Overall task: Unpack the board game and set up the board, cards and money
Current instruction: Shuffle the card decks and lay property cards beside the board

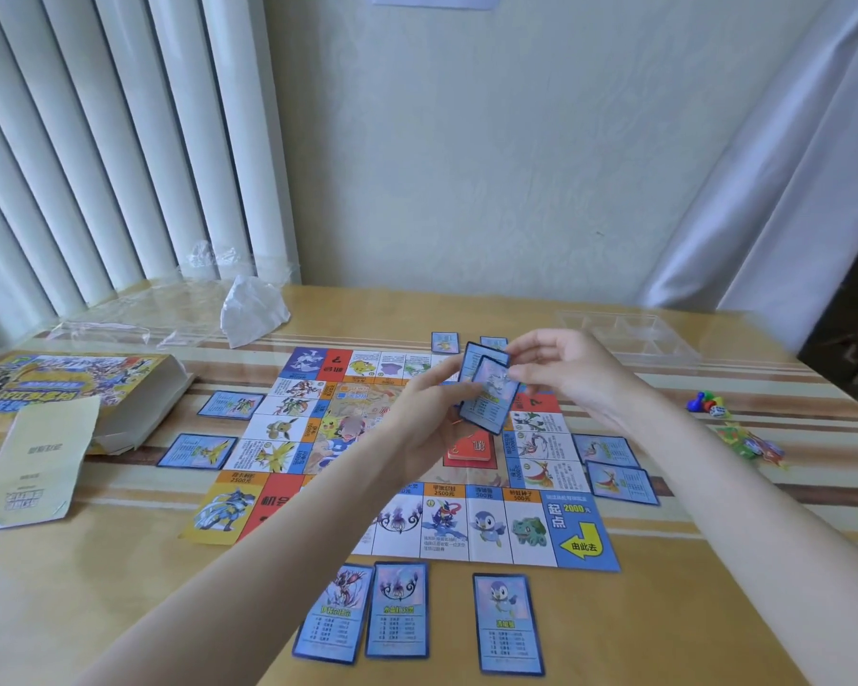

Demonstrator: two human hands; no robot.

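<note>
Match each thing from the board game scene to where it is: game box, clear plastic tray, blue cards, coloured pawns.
Things:
1. game box
2. clear plastic tray
3. blue cards
4. coloured pawns

Places:
A. held in both hands above the board
B. table's far right corner
C. table's left side
D. right of the board, by a die

Pairs: 1-C, 2-B, 3-A, 4-D

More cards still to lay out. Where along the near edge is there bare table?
Free: between the middle card and penguin card; right of it; left of the leftmost card. Crowded: right of the board, where two cards lie.
</note>
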